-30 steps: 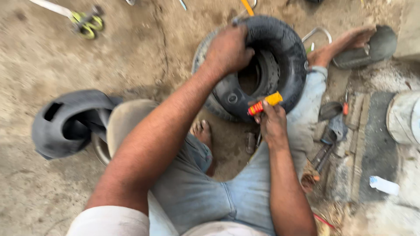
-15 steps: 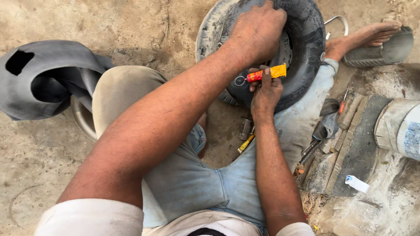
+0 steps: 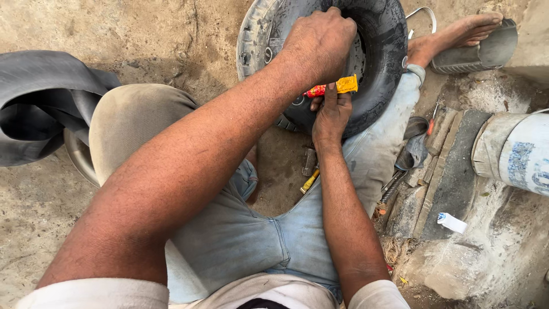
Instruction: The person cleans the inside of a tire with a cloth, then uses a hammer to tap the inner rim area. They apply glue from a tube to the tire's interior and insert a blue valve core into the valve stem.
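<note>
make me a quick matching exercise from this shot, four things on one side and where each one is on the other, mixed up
Things:
1. small tube
2. tyre
3. inner tube
4. white bucket

Places:
A. lying on its side at the right edge
B. on the ground at far left
C. pinched in the right hand
D. under the left hand, against the leg

Pairs: 1-C, 2-D, 3-B, 4-A

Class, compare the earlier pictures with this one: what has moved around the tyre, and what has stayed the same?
The view has closed in. The left hand stays on top of the tyre. The right hand keeps its grip on the red and yellow tube, now raised against the tyre's opening. Nothing was let go.
</note>
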